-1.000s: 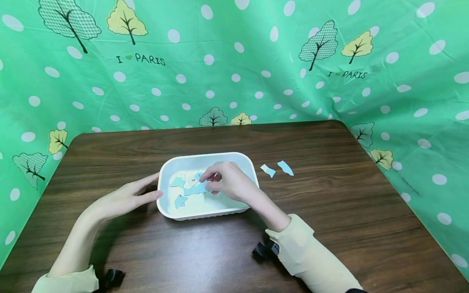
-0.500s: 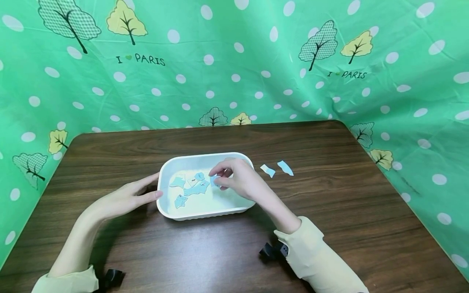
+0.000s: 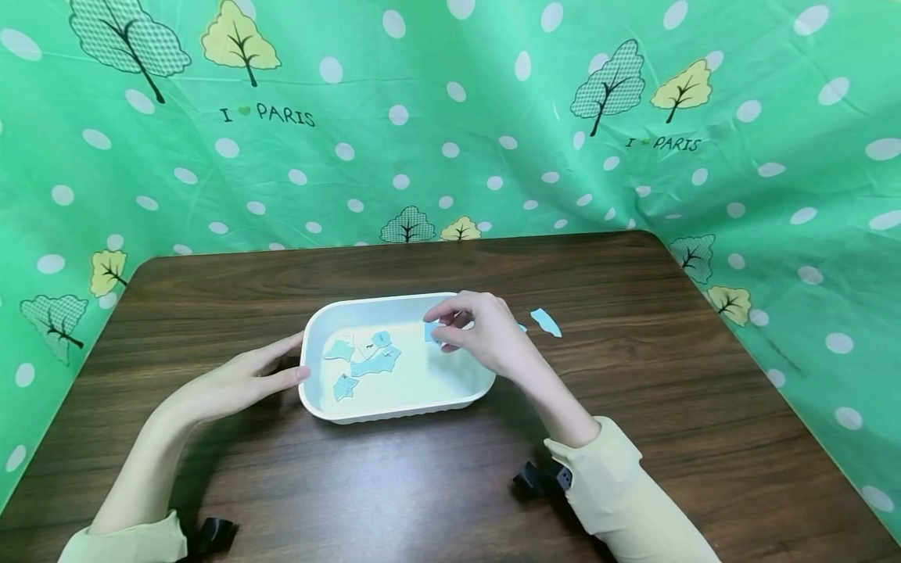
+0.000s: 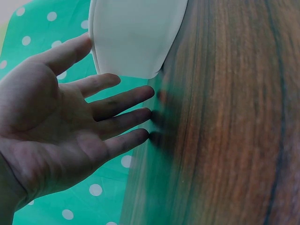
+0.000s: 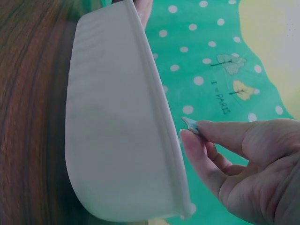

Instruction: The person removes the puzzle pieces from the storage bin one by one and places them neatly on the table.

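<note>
A white plastic tray (image 3: 404,411) stands mid-table, holding several torn pieces of light blue and white paper (image 3: 377,361) towards its left side. My right hand (image 3: 486,332) is over the tray's right part, pinching one blue paper piece (image 3: 432,331) between thumb and fingertips. In the right wrist view this paper piece (image 5: 191,124) shows just above the rim's height, beside the tray wall (image 5: 112,112). At the tray's left end my left hand (image 3: 242,383) has its thumb on the rim. The left wrist view shows that hand's fingers (image 4: 124,101) spread and fairly straight.
Right of the tray a blue paper piece (image 3: 545,321) lies on the brown wooden table (image 3: 669,375). Another piece (image 3: 522,328) is mostly hidden behind my right hand. A green dotted cloth (image 3: 450,102) hangs along the table's back and sides.
My right hand has risen off the paper pieces and moved right across the tray, carrying one blue piece away from the others. The left hand has stayed at the tray's left end.
</note>
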A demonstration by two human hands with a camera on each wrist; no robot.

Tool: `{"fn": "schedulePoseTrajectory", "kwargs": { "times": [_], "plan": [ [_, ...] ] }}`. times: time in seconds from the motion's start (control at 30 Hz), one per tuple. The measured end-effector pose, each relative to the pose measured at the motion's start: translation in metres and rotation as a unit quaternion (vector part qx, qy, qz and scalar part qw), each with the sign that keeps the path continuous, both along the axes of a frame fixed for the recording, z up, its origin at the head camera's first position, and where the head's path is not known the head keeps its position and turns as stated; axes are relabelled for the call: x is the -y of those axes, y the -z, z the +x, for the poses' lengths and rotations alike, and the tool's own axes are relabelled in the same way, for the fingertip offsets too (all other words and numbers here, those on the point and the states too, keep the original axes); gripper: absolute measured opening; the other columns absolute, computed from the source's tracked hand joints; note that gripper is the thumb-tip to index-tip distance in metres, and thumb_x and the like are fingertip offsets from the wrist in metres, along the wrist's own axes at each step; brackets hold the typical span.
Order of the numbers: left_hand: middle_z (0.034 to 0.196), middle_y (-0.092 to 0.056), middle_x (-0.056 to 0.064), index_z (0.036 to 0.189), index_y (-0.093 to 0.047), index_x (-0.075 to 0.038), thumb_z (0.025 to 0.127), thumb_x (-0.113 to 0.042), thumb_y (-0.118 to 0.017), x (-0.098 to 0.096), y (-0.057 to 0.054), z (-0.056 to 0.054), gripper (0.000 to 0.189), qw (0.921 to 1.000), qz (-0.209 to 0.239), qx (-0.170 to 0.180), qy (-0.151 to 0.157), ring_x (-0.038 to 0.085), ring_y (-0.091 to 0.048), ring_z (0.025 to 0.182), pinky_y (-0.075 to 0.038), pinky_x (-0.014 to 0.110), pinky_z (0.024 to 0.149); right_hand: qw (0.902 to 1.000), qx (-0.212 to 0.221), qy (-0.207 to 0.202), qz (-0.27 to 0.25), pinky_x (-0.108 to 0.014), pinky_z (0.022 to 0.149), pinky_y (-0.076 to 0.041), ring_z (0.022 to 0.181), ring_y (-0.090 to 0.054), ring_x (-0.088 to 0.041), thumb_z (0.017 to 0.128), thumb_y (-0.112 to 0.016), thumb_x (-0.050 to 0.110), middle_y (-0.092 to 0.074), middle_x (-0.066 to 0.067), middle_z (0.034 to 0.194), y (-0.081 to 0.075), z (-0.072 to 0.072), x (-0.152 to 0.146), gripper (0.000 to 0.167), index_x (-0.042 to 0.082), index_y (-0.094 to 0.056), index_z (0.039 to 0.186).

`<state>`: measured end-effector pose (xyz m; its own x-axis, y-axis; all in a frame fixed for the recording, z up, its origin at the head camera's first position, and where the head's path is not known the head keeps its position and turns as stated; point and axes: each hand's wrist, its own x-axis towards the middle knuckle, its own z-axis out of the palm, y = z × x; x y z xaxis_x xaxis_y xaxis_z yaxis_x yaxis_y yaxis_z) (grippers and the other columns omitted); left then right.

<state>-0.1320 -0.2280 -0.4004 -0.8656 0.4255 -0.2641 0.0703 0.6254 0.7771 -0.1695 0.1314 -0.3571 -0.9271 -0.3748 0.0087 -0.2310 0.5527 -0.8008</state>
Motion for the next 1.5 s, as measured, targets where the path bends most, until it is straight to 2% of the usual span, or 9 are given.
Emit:
{"fn": "schedulePoseTrajectory", "kwargs": {
  "times": [0.2, 0.43, 0.57, 0.77, 0.93, 1.13, 1.37, 1.5],
  "plan": [
    [0.169, -0.032, 0.004, 0.163, -0.026, -0.035, 0.104, -0.052, -0.056, 0.001, 0.000, 0.001, 0.069, 1.0000, -0.005, 0.008, -0.004, 0.036, -0.025, 0.156, -0.033, 0.065, 0.115, 0.9997, -0.005, 0.017, -0.018, -0.035, 0.076, -0.062, 0.075, -0.074, -0.015, 0.092, -0.076, 0.006, -0.070, -0.010, 0.097, -0.004, 0.000, -0.015, 0.019, 0.009, -0.079, 0.110],
    [0.168, -0.033, 0.003, 0.163, -0.026, -0.035, 0.104, -0.050, -0.056, 0.001, -0.001, 0.000, 0.068, 1.0000, 0.002, 0.008, -0.003, 0.035, -0.025, 0.156, -0.033, 0.064, 0.115, 0.9979, -0.011, 0.053, -0.036, -0.033, 0.074, -0.063, 0.076, -0.076, -0.030, 0.092, -0.076, 0.005, -0.073, -0.013, 0.100, -0.005, -0.002, -0.037, 0.020, 0.007, -0.078, 0.112],
    [0.169, -0.032, 0.004, 0.163, -0.026, -0.036, 0.103, -0.051, -0.057, 0.001, -0.002, 0.000, 0.069, 0.9999, 0.000, 0.011, -0.004, 0.035, -0.024, 0.156, -0.033, 0.065, 0.115, 0.9965, -0.006, 0.069, -0.046, -0.033, 0.073, -0.063, 0.075, -0.075, -0.025, 0.093, -0.076, 0.005, -0.072, -0.016, 0.103, -0.006, -0.004, -0.049, 0.021, 0.006, -0.077, 0.113],
    [0.169, -0.031, 0.004, 0.163, -0.025, -0.037, 0.103, -0.054, -0.057, 0.002, -0.002, -0.001, 0.070, 0.9998, -0.009, 0.015, -0.008, 0.037, -0.023, 0.157, -0.032, 0.066, 0.115, 0.9958, -0.017, 0.082, -0.037, -0.025, 0.067, -0.059, 0.071, -0.075, -0.016, 0.094, -0.076, 0.010, -0.074, -0.013, 0.101, -0.007, -0.006, -0.065, 0.019, 0.009, -0.077, 0.113],
    [0.169, -0.031, 0.003, 0.163, -0.025, -0.037, 0.103, -0.053, -0.057, 0.003, -0.001, -0.001, 0.070, 0.9998, -0.003, 0.016, -0.007, 0.036, -0.023, 0.157, -0.032, 0.066, 0.115, 0.9954, -0.022, 0.087, -0.032, -0.026, 0.069, -0.059, 0.071, -0.075, -0.014, 0.095, -0.075, 0.013, -0.075, -0.014, 0.098, -0.007, -0.006, -0.073, 0.018, 0.010, -0.077, 0.112],
    [0.169, -0.032, 0.004, 0.163, -0.026, -0.036, 0.103, -0.053, -0.056, 0.002, -0.001, 0.000, 0.070, 0.9999, 0.000, 0.015, -0.007, 0.035, -0.024, 0.157, -0.032, 0.065, 0.115, 0.9943, -0.031, 0.096, -0.035, -0.025, 0.068, -0.060, 0.072, -0.074, -0.017, 0.094, -0.076, 0.010, -0.074, -0.017, 0.096, -0.007, -0.007, -0.080, 0.019, 0.007, -0.076, 0.112],
    [0.168, -0.033, 0.004, 0.163, -0.026, -0.036, 0.103, -0.053, -0.056, 0.002, -0.002, 0.000, 0.069, 0.9999, -0.008, 0.011, -0.006, 0.035, -0.025, 0.156, -0.033, 0.065, 0.115, 0.9928, -0.024, 0.103, -0.057, -0.030, 0.072, -0.063, 0.073, -0.072, -0.017, 0.093, -0.076, 0.005, -0.069, -0.018, 0.096, -0.006, -0.006, -0.089, 0.020, 0.001, -0.075, 0.113],
    [0.169, -0.032, 0.004, 0.163, -0.025, -0.036, 0.103, -0.053, -0.056, 0.002, -0.002, 0.000, 0.069, 0.9998, -0.012, 0.012, -0.008, 0.037, -0.024, 0.157, -0.033, 0.066, 0.115, 0.9921, -0.023, 0.104, -0.067, -0.030, 0.071, -0.063, 0.072, -0.072, -0.014, 0.093, -0.075, 0.005, -0.067, -0.018, 0.095, -0.004, -0.006, -0.095, 0.021, -0.001, -0.075, 0.113]
  ]
}}
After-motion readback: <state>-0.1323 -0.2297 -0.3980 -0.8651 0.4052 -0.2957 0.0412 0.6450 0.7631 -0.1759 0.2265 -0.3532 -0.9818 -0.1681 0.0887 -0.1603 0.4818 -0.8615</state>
